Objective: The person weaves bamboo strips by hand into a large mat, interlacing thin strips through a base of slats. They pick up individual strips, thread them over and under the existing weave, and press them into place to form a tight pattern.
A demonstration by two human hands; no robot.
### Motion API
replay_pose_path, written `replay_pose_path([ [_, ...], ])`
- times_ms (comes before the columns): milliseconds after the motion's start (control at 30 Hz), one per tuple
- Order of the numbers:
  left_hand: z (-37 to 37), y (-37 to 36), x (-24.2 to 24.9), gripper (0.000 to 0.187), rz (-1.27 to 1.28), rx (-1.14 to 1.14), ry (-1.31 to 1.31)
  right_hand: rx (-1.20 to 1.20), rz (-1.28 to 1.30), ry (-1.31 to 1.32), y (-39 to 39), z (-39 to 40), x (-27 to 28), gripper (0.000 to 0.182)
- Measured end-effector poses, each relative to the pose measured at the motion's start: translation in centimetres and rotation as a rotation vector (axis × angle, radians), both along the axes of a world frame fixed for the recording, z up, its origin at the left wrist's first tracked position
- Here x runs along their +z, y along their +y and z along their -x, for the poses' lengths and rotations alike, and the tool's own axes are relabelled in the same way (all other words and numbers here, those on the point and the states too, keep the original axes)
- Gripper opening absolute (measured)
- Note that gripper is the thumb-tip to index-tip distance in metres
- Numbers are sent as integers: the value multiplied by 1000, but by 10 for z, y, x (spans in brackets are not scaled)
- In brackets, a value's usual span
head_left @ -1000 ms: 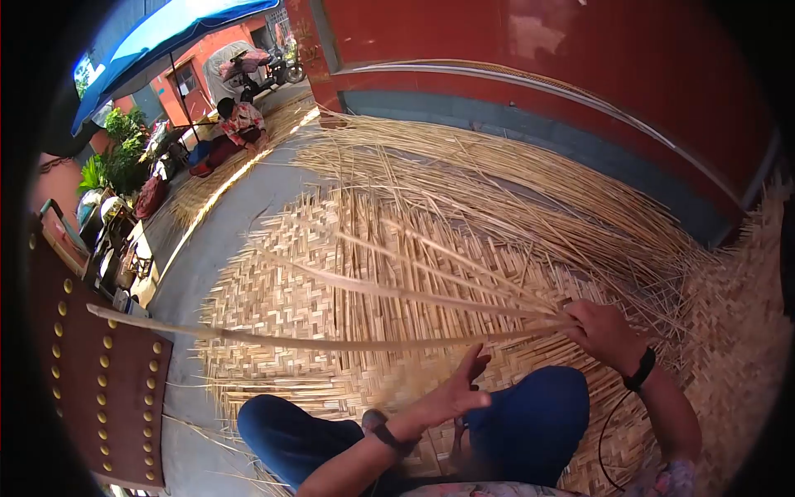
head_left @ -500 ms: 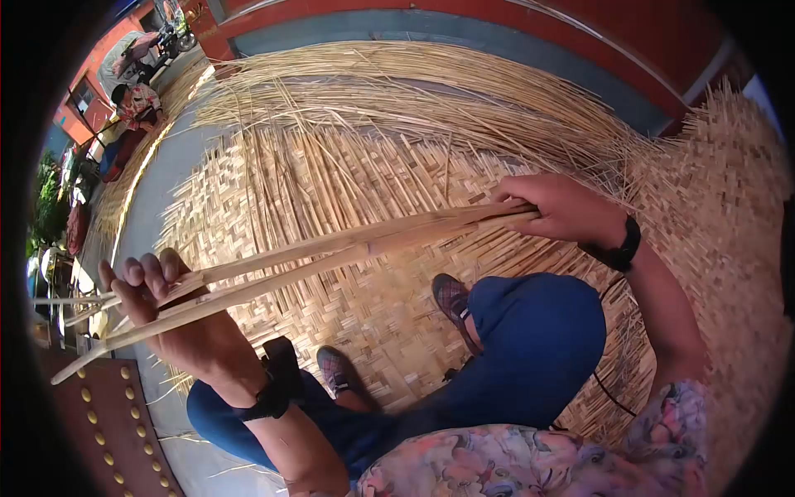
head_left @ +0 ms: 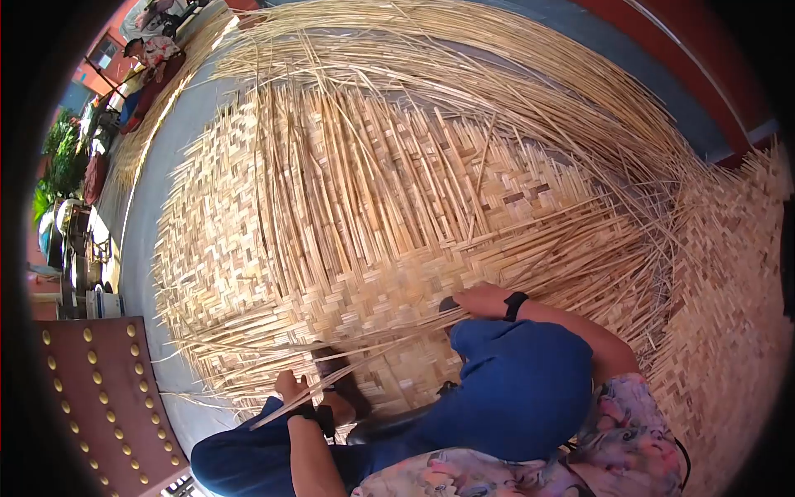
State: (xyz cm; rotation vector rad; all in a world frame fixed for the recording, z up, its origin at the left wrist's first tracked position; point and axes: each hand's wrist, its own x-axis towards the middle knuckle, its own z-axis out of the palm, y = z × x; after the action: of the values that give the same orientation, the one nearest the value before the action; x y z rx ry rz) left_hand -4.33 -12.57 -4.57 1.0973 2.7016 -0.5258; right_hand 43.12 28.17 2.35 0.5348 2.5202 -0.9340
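Much of the mat (head_left: 348,215) is already woven, though long loose strips (head_left: 497,91) are left unwoven at its far side. A strip (head_left: 364,352) is laid low across the near edge, gripped by the left hand (head_left: 290,388) and pressed down by the right hand (head_left: 480,300).

Crouched low, both knees bent in blue trousers, both arms reaching down in front. Left hand (head_left: 290,388) low beside the left knee, fingers curled shut, dark band at the wrist, forearm bare and running up from the bottom edge. Right hand (head_left: 479,301) stretched forward past the right knee, palm down and flat, black watch at the wrist, elbow bent.
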Motion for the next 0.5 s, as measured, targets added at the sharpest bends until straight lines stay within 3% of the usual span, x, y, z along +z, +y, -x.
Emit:
replay_pose_path([
  [67,-29,-11,32,38,-199,-184,-35,-137,-23,156,47,17,51,41],
  [100,-40,-21,46,25,-382,-516,-75,-212,-32,233,81,27,68,48],
  [133,-57,-20,52,18,-371,-233,-374,-295,-303,329,117,30,51,50],
  [200,-98,7,76,11,-262,654,-1041,-419,-647,395,173,25,35,46],
  [233,-121,34,98,15,-141,679,-1155,-408,-444,290,195,21,33,44],
  [300,-165,109,165,24,60,407,-1195,-359,-38,80,226,12,33,41],
  [400,-192,166,188,28,-185,50,-1120,-380,-153,155,208,2,-3,42],
  [433,-196,185,191,28,-231,-36,-1068,-345,-304,68,193,5,4,35],
  [500,-199,215,196,28,-311,-211,-953,-464,-194,243,179,-8,-21,20],
])
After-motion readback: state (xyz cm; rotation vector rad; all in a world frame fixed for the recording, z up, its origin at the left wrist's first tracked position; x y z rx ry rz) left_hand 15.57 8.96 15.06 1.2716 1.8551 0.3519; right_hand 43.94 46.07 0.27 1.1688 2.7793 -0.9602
